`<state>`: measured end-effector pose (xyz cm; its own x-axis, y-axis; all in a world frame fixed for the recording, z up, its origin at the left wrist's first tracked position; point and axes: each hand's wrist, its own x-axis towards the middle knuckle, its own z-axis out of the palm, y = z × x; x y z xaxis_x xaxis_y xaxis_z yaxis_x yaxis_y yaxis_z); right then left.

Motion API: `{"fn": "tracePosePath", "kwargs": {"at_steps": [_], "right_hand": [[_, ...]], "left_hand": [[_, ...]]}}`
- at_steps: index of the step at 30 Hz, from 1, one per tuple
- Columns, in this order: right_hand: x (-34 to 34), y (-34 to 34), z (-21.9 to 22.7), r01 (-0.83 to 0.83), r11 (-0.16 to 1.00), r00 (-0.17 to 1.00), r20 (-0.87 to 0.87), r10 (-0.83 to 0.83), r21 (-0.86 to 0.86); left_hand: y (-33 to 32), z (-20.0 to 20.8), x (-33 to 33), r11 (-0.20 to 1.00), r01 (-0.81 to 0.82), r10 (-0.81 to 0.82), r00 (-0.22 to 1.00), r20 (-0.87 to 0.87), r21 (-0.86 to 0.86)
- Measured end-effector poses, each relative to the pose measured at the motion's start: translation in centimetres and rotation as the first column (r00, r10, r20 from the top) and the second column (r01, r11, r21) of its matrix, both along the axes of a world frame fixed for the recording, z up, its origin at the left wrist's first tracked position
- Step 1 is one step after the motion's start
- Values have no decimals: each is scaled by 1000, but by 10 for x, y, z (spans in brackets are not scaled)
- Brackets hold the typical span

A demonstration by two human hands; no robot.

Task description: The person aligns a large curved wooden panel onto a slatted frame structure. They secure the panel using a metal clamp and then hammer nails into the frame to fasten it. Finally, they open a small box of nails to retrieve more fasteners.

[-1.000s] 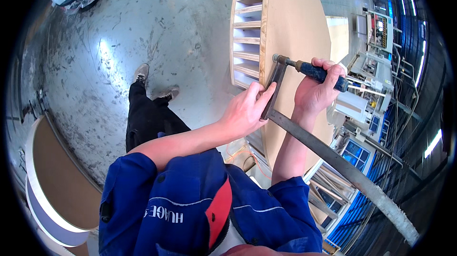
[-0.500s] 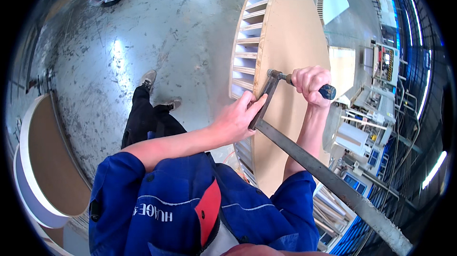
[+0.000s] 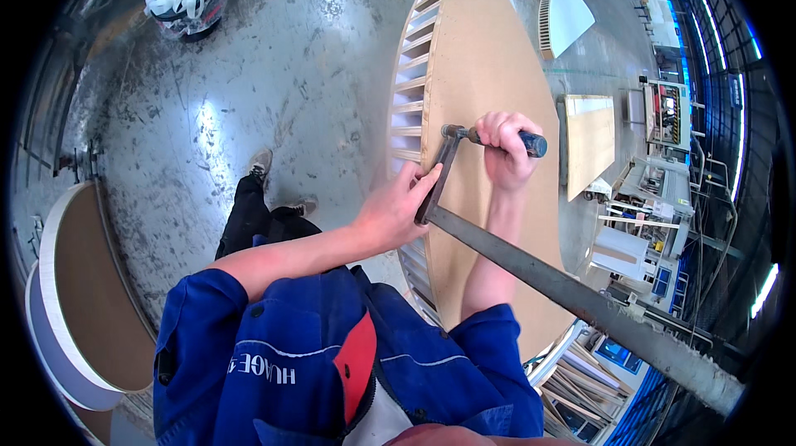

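Observation:
A long steel bar clamp (image 3: 572, 282) slants across the picture, its bar running down to the lower right. My left hand (image 3: 393, 209) is closed around the clamp's sliding arm (image 3: 444, 171), near where that arm meets the bar. My right hand (image 3: 507, 146) wraps around the screw handle, whose dark blue end (image 3: 535, 145) sticks out past my fist. The screw tip (image 3: 452, 130) lies over a big curved wooden piece (image 3: 489, 56) with a flat tan face and a slatted edge (image 3: 413, 85). Whether the clamp touches the wood, I cannot tell.
Curved panels (image 3: 91, 297) stand at the left. A black bin with a plastic bag (image 3: 189, 2) is at the far left. A half-round white piece (image 3: 568, 19) and a flat board (image 3: 590, 143) lie beyond the wooden piece. Wood strips (image 3: 584, 380) are stacked at the lower right.
Both hands and the clamp have shifted a little left in the picture, along with the wooden piece. My right fist has turned on the handle. Both hands keep their hold.

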<state>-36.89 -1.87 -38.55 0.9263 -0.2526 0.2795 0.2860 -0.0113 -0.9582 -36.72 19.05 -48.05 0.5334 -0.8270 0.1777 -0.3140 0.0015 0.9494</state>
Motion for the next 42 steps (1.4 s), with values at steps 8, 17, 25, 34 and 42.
{"fn": "tracePosePath", "kwargs": {"at_steps": [8,17,25,34,42], "right_hand": [[-4,30,-8,557,821,829,-30,-558,130],[1,14,-10,294,953,954,39,-297,66],[-6,30,4,495,864,869,-78,-489,98],[8,16,-3,468,883,883,-36,-467,30],[-4,7,12,361,933,924,-139,-357,2]], "left_hand": [[7,13,3,997,47,-47,999,3,63],[3,12,-13,998,6,-10,999,46,70],[4,6,-6,998,-65,63,996,68,22],[6,5,39,973,-182,202,970,136,-142],[5,-6,106,995,-64,59,996,-74,-74]]}}
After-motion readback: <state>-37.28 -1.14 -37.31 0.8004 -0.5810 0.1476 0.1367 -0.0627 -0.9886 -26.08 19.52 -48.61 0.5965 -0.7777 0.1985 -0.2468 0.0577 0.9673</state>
